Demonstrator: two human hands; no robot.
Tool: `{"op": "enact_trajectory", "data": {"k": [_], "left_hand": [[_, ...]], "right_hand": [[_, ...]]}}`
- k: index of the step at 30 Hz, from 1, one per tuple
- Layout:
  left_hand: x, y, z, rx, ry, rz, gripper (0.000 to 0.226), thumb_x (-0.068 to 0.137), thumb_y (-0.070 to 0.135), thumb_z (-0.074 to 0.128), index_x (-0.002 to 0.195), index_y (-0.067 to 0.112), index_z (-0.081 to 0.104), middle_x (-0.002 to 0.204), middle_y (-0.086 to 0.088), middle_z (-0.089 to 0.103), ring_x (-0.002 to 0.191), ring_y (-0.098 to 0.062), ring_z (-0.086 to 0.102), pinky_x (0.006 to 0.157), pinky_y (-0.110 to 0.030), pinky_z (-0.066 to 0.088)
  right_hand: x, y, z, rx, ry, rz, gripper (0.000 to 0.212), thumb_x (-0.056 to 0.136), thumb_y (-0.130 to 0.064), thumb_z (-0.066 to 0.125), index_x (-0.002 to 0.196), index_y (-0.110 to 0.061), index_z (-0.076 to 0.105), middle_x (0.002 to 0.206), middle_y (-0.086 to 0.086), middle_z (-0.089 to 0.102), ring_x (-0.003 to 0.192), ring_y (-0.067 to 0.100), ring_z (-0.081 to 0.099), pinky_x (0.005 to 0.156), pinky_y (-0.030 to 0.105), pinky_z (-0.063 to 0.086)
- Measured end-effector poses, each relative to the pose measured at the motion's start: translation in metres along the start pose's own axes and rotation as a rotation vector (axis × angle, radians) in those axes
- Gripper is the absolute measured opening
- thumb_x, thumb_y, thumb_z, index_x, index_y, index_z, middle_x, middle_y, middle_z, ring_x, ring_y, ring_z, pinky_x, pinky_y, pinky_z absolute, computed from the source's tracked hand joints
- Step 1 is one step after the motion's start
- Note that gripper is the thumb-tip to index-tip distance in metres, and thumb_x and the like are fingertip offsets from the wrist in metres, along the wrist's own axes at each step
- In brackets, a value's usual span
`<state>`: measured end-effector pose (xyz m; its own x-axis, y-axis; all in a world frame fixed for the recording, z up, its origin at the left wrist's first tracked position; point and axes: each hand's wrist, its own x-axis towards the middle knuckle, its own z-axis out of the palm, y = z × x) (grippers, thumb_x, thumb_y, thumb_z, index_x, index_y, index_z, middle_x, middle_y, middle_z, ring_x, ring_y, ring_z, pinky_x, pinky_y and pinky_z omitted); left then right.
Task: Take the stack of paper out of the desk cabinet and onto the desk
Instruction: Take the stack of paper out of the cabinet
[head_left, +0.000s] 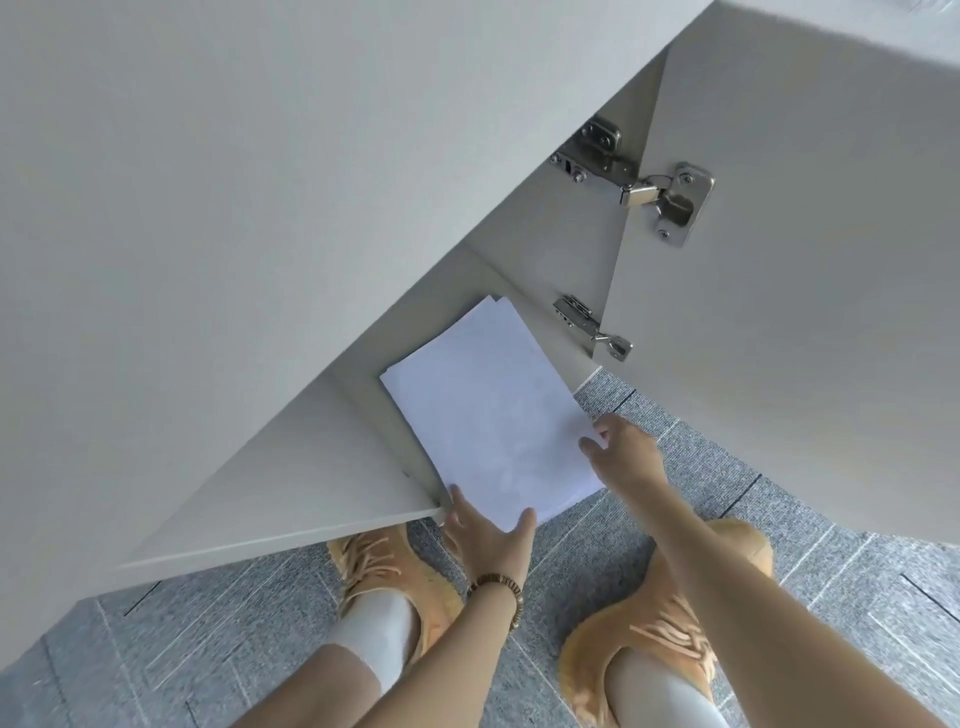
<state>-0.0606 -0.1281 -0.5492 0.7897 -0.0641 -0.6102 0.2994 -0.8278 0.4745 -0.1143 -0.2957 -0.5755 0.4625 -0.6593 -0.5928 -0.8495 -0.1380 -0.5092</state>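
In the open desk cabinet, seen from the head view, the stack of paper was held at its near edge by the left hand and at its side by the right hand. Loose sheets, gripped only at the edges, could be fanned out and dropped on the carpet.

The stack of paper lies in the cabinet, its near end over the floor, between both hands, the open door at right.
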Motion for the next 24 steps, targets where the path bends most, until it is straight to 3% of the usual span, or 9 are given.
{"op": "enact_trajectory", "data": {"k": [3,6,8,11,13,15,19,21,24], "left_hand": [[-0.001,-0.007,0.003,-0.144,0.084,-0.051,0.095,0.078,0.019,0.077,0.152,0.009,0.018,0.151,-0.021,0.03,0.135,-0.035,0.038,0.1,-0.043,0.041],[0.012,-0.004,-0.001,-0.417,0.118,-0.262,0.082,0.078,0.02,0.079,0.14,0.005,0.029,0.128,-0.016,0.048,0.099,-0.033,0.055,0.079,-0.036,0.044],[0.023,-0.001,-0.006,-0.525,0.144,-0.341,0.075,0.072,0.027,0.083,0.129,0.001,0.042,0.118,-0.01,0.054,0.089,-0.03,0.056,0.077,-0.035,0.045],[0.034,0.004,-0.014,-0.493,0.047,-0.329,0.057,0.071,0.033,0.082,0.11,-0.003,0.061,0.107,-0.007,0.066,0.09,-0.026,0.061,0.077,-0.034,0.047],[0.032,0.007,-0.021,-0.509,-0.054,-0.327,0.045,0.079,0.023,0.079,0.114,0.0,0.063,0.107,-0.006,0.067,0.098,-0.024,0.063,0.088,-0.035,0.05],[0.024,0.008,-0.03,-0.507,-0.134,-0.291,0.047,0.081,0.02,0.077,0.122,0.004,0.06,0.116,-0.007,0.068,0.108,-0.026,0.063,0.099,-0.04,0.05],[-0.02,0.018,-0.06,-0.441,-0.213,-0.242,0.046,0.083,0.025,0.074,0.123,0.014,0.056,0.117,-0.003,0.064,0.104,-0.026,0.06,0.089,-0.034,0.048],[-0.053,0.031,-0.08,-0.455,-0.235,-0.184,0.041,0.085,0.019,0.073,0.122,0.011,0.056,0.117,-0.006,0.064,0.104,-0.028,0.06,0.086,-0.034,0.048],[-0.109,0.05,-0.113,-0.41,-0.293,-0.094,0.033,0.085,0.009,0.072,0.114,0.009,0.056,0.115,-0.007,0.062,0.105,-0.026,0.059,0.089,-0.034,0.048]], "right_hand": [[0.008,0.004,-0.003,0.041,-0.056,0.018,0.051,0.095,-0.037,0.06,0.139,-0.012,0.053,0.138,0.01,0.06,0.121,0.031,0.059,0.092,0.038,0.05],[0.022,-0.003,-0.003,0.071,-0.198,0.042,0.058,0.096,-0.041,0.057,0.145,-0.014,0.045,0.142,0.012,0.056,0.125,0.032,0.056,0.086,0.034,0.043],[0.028,-0.005,-0.001,0.111,-0.245,0.048,0.052,0.096,-0.04,0.057,0.14,-0.013,0.05,0.135,0.014,0.061,0.121,0.033,0.058,0.082,0.031,0.041],[0.024,-0.006,0.002,0.136,-0.211,0.038,0.044,0.097,-0.036,0.057,0.131,-0.008,0.053,0.124,0.015,0.065,0.111,0.034,0.061,0.083,0.036,0.047],[0.012,-0.009,0.002,0.147,-0.219,0.045,0.043,0.099,-0.033,0.055,0.131,-0.005,0.049,0.124,0.015,0.063,0.112,0.035,0.06,0.087,0.04,0.047],[-0.006,-0.014,-0.005,0.157,-0.202,0.052,0.039,0.1,-0.026,0.056,0.13,-0.003,0.05,0.119,0.013,0.061,0.11,0.034,0.06,0.083,0.037,0.046],[-0.056,-0.027,-0.037,0.205,-0.147,0.052,0.025,0.096,-0.016,0.061,0.119,-0.005,0.059,0.1,0.01,0.064,0.082,0.023,0.057,0.066,0.028,0.041],[-0.088,-0.031,-0.059,0.215,-0.132,0.059,0.024,0.094,-0.016,0.063,0.116,-0.007,0.061,0.1,0.012,0.067,0.081,0.022,0.057,0.068,0.027,0.041],[-0.145,-0.036,-0.099,0.252,-0.106,0.1,0.017,0.091,-0.016,0.063,0.107,-0.013,0.06,0.093,0.009,0.063,0.079,0.024,0.057,0.057,0.027,0.038]]}}
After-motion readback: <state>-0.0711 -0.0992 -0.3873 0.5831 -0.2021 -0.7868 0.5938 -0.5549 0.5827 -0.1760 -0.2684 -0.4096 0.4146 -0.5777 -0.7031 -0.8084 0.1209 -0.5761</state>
